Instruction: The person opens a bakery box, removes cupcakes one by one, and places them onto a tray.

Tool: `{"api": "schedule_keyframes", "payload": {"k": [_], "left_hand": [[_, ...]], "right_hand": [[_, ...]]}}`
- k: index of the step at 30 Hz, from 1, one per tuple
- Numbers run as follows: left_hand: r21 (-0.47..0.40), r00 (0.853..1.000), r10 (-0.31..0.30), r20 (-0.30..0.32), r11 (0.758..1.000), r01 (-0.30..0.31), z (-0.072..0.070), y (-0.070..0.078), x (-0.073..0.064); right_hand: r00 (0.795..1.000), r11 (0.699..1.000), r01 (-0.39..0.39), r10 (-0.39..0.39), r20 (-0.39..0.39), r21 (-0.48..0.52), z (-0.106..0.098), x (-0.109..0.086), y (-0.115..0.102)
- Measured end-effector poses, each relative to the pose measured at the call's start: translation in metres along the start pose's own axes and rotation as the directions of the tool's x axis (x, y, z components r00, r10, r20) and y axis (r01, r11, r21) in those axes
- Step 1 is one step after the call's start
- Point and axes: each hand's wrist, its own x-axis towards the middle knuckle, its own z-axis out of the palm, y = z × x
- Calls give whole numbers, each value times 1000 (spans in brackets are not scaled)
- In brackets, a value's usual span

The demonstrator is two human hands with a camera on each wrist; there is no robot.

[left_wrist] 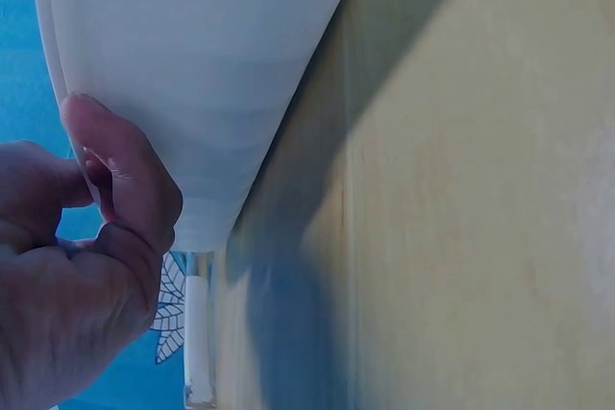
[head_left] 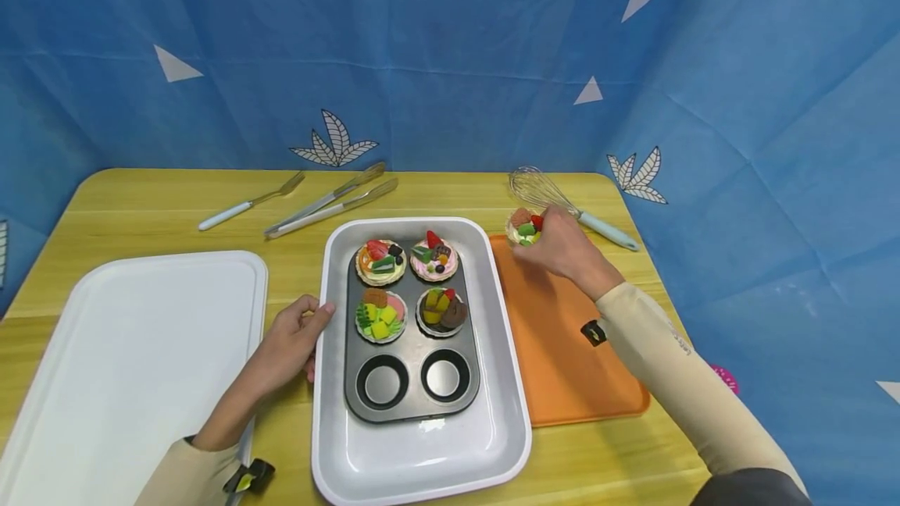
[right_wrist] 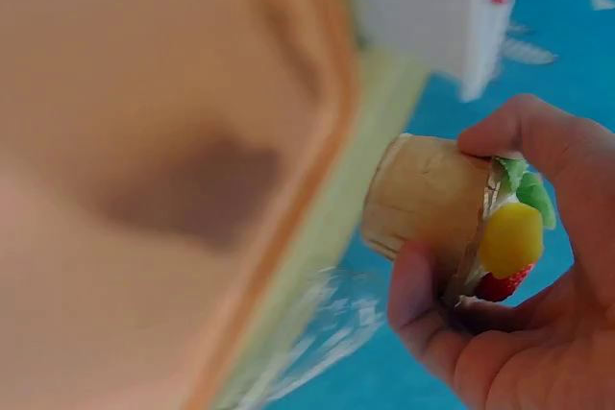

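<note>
My right hand [head_left: 558, 247] pinches a toy cupcake [right_wrist: 432, 194] in a tan paper cup, topped with strawberry, yellow and green pieces, above the far edge of the orange tray [head_left: 576, 365]. In the right wrist view the cupcake is clear of the tray. My left hand [head_left: 291, 338] pinches the left rim of the deep white tray [head_left: 422, 467]; the left wrist view shows thumb and finger on that rim. Inside stands a dark muffin tin [head_left: 415, 406]. Several decorated cupcakes, one a brown-topped cupcake [head_left: 441, 311], fill its far and middle rows; both near cups hold nothing.
A flat white tray [head_left: 162, 334] lies at the left. Behind are a fork [head_left: 251, 201], metal tongs [head_left: 330, 208] with a pale handle, and a whisk [head_left: 573, 205] close to my right hand. A blue patterned cloth [head_left: 450, 61] hangs behind the wooden table.
</note>
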Motion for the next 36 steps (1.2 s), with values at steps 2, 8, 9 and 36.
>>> {"api": "schedule_keyframes", "payload": {"k": [2, 8, 9, 36], "left_hand": [[-6, 1000, -4, -1, 1000, 4, 0, 0, 0], [-7, 1000, -9, -1, 1000, 9, 0, 0, 0], [-5, 1000, -9, -1, 1000, 9, 1, 0, 0], [-14, 1000, -3, -13, 1000, 3, 1, 0, 0]], "right_hand": [[1000, 1000, 4, -4, -4, -5, 7, 6, 11], [999, 999, -42, 42, 28, -11, 27, 16, 35], [998, 998, -55, 55, 44, -10, 30, 17, 37], [985, 991, -114, 123, 122, -76, 38, 13, 28]]}}
